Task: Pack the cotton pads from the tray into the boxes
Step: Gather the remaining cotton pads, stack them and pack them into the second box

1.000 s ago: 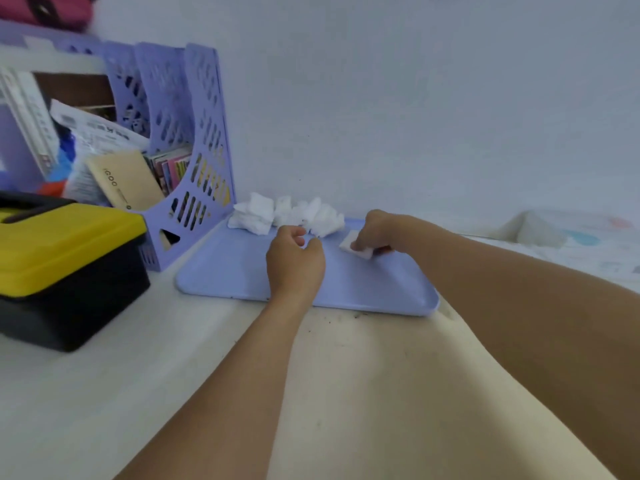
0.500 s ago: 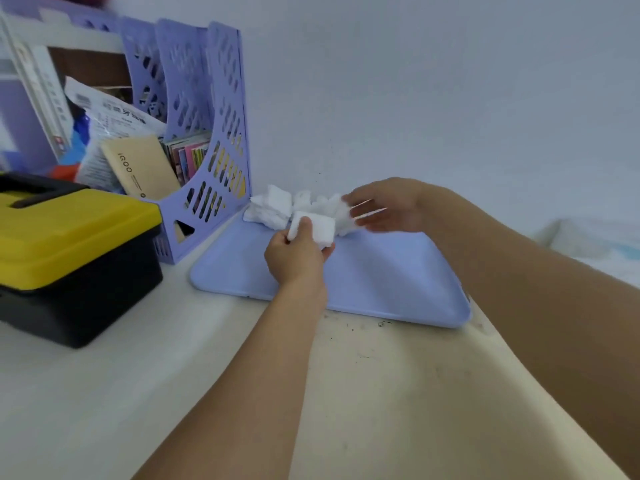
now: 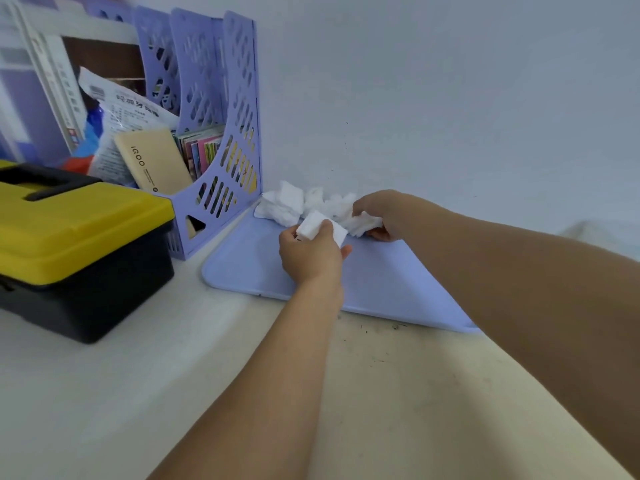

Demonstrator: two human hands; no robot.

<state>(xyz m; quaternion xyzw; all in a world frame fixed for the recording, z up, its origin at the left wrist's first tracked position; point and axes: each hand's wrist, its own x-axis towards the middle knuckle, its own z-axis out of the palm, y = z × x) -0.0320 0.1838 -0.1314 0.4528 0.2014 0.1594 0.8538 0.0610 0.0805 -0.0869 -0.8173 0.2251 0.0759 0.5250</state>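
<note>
**Both hands on cotton pads at the far end of the lilac tray**

The cotton pads (image 3: pixel 304 204) are white, soft-edged squares, thin and slightly fluffy, lying in a loose, rumpled heap on the far left corner of the tray (image 3: pixel 249 268), close against the pale wall. Several overlap and tilt at odd angles; single outlines are hard to tell apart in the middle of the heap.

The left hand (image 3: pixel 310 256) holds a small flat stack of pads (image 3: pixel 320 230) just in front of the heap, above the tray's surface. Its thumb and fingers are curled round the stack's lower edge, and the stack's square top corners stand clear of the grip. The right hand (image 3: pixel 377 216) reaches into the right side of the heap, its fingers bent round a crumpled pad (image 3: pixel 363 223); the fingertips themselves are hidden behind the cotton.

The tray is a shallow, smooth, lilac rectangle with rounded corners, lying flat on the cream tabletop (image 3: pixel 398 393), mostly bare apart from the heap. Small dark specks dot the tabletop by the tray's near edge.

Just left of the tray stands a lilac perforated file rack (image 3: pixel 221 133) stuffed with booklets and packets. In front of it sits a black toolbox with a yellow lid (image 3: pixel 79 237), closed.
</note>
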